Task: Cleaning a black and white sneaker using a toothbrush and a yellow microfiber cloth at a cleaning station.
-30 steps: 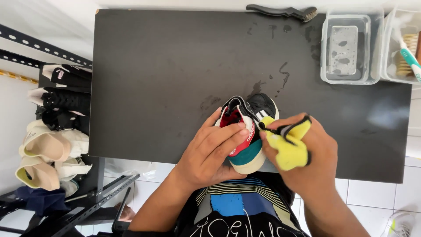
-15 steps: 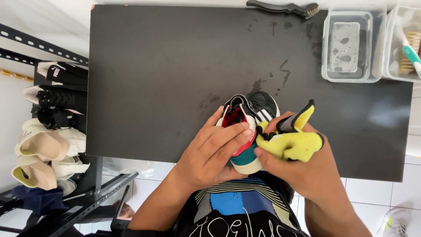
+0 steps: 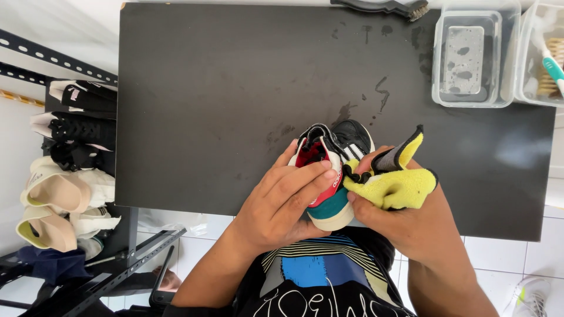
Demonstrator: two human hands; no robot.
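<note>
Left hand (image 3: 288, 202) curled closed, right hand (image 3: 411, 220) pinched shut, forearms converging inward.

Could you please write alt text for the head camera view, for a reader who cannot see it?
Seen from above, a left hand holds a small multicoloured sneaker over a wet black table, while the right hand presses a yellow cloth to it. Clear plastic tubs stand at the far right, and shoes fill a rack on the left.

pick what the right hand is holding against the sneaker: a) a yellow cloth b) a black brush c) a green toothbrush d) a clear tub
a: the right hand grips a yellow cloth pressed to the side of the small sneaker, which the left hand holds over the black table.
</note>
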